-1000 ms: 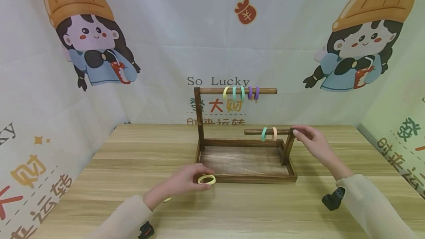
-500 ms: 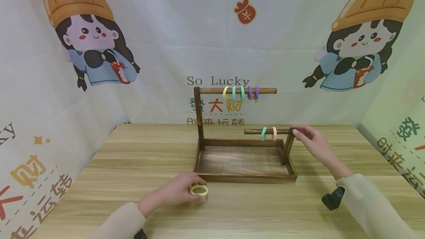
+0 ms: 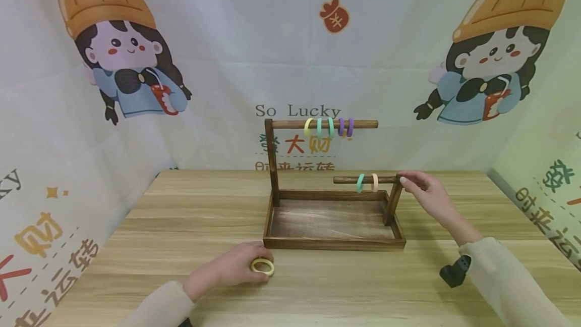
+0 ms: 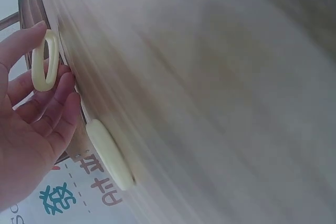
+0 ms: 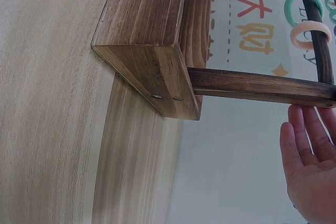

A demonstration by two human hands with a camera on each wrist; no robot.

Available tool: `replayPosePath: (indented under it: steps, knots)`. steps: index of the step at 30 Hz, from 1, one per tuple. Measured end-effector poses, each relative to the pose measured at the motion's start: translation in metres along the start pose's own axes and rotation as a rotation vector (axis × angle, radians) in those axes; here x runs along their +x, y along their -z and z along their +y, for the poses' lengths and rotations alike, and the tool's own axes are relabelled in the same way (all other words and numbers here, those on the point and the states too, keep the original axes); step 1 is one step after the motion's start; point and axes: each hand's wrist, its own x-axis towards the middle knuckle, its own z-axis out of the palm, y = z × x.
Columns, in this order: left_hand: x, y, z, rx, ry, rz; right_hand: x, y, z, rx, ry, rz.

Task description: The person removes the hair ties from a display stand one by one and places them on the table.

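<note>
My left hand (image 3: 248, 264) pinches a pale yellow ring (image 3: 262, 266) just above the table, in front of the wooden stand's tray (image 3: 333, 244). In the left wrist view the ring (image 4: 44, 60) sits between thumb and fingers (image 4: 52, 108), and a second pale yellow ring (image 4: 110, 155) lies flat on the table beside my palm. My right hand (image 3: 415, 183) rests straight fingertips on the right end of the low rod (image 3: 347, 180), which carries a green ring (image 3: 360, 182) and a peach ring (image 3: 374, 182). The high rod (image 3: 286, 124) holds several rings (image 3: 329, 127).
The stand's tray floor (image 3: 336, 221) holds nothing. A printed cloth backdrop (image 3: 290, 54) closes the back and both sides. A black wrist camera (image 3: 455, 270) sticks out below my right sleeve. The right wrist view shows the tray corner (image 5: 152, 51) and post (image 5: 252, 85).
My left hand has drawn the yellow ring back toward me and to the left, away from the tray's front edge and lower. The right hand has stayed on the rod end.
</note>
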Motion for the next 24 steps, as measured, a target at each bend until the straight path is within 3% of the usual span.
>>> replayPosePath:
  steps: [24]
  knots:
    - [-0.0071,0.0024,-0.0013,0.104,0.008,0.015,-0.0003,0.0005,-0.0016,-0.011,-0.004,-0.006]
